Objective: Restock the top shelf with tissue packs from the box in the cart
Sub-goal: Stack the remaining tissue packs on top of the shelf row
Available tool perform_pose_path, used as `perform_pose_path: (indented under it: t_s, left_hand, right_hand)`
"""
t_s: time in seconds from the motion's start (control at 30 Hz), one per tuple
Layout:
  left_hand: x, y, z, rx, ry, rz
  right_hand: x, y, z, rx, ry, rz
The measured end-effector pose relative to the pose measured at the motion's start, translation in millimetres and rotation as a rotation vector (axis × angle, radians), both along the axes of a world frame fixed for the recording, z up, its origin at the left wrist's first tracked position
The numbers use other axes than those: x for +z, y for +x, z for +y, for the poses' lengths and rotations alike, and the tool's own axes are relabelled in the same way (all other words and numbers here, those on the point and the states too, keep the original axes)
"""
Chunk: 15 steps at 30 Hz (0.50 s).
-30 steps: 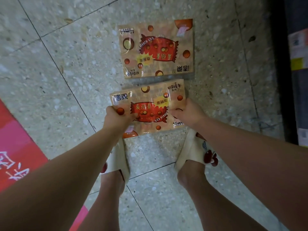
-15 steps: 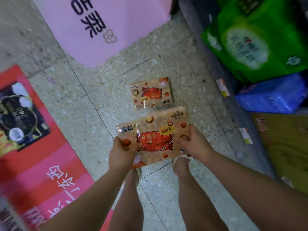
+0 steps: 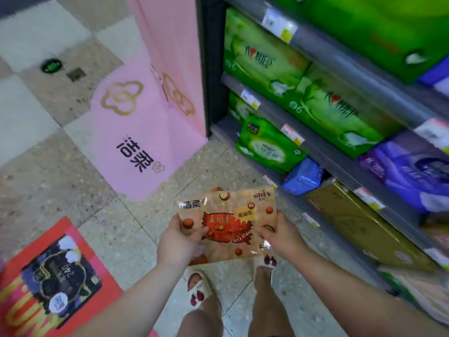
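Observation:
I hold an orange tissue pack (image 3: 228, 224) with a red candy print flat in front of me, above my feet. My left hand (image 3: 178, 242) grips its left edge, thumb on top. My right hand (image 3: 279, 235) grips its right edge, thumb on top. A sliver of a second orange pack (image 3: 216, 189) on the floor peeks out behind the held one. The shelving (image 3: 352, 164) stands to the right, its lower shelves full of green, blue, purple and gold tissue packs. The top shelf, the box and the cart are out of view.
A pink display panel (image 3: 155, 113) runs from the shelf end down onto the floor ahead. A red poster mat (image 3: 48, 283) lies on the floor at lower left. My two sandalled feet (image 3: 201, 288) stand on the speckled tile floor.
I have lifted the orange pack off the floor with both hands and my view has swung up toward the shelves. The other pack stayed on the floor.

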State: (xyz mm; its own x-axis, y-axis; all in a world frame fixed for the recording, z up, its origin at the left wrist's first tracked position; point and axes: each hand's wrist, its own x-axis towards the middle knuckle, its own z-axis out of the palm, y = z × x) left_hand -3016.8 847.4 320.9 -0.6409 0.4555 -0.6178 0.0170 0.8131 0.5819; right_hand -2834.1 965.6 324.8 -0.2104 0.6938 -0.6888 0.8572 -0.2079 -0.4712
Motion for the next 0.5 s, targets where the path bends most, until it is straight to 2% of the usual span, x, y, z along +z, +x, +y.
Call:
perform_pose_path:
  t_s: [0.23, 0.5]
  left_hand:
    - [92, 26, 19, -0.182, 0.168, 0.042]
    - [141, 95, 18, -0.356, 0.297, 0.051]
  right_hand:
    - [80, 41, -23, -0.197, 0.109, 0.017]
    - [153, 127, -60, -0.377, 0.255, -0.013]
